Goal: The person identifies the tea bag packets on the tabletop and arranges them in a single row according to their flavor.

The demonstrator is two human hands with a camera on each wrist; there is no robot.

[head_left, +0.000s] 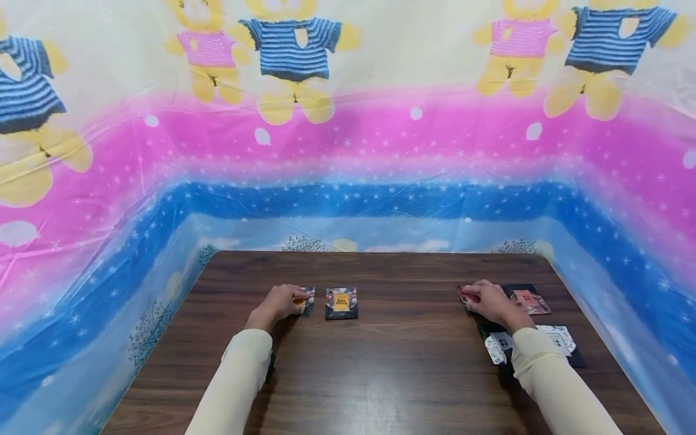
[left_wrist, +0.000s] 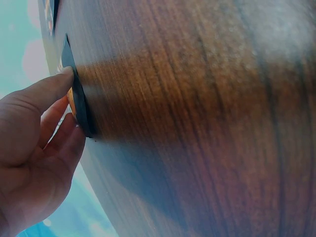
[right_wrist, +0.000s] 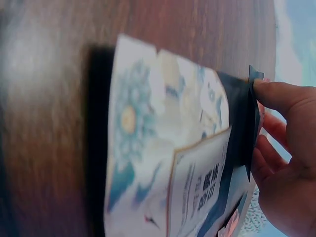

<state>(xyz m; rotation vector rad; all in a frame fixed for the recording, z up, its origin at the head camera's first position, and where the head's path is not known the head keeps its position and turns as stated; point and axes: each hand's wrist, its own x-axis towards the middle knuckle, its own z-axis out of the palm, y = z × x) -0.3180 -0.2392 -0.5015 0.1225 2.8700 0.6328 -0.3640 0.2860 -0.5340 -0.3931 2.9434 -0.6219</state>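
Observation:
At the table's left, my left hand (head_left: 278,305) pinches a small flat packet (head_left: 307,302) with an orange label, thumb on one side and fingers on the other. The left wrist view shows this packet's dark back (left_wrist: 80,103) tilted on edge at the tabletop. To its right lies a matching packet (head_left: 341,303), label up. My right hand (head_left: 489,299) pinches a red-fronted packet (head_left: 464,294) by its edges, also tilted in the right wrist view. Beneath and beside that hand lie a red packet (head_left: 528,301) and white floral packets (head_left: 559,340) with black edges.
The brown wooden table (head_left: 375,362) fills the lower view. Behind it and at both sides hangs a curtain (head_left: 375,139) with bears and snowflakes. A wide stretch of tabletop lies between the two groups of packets.

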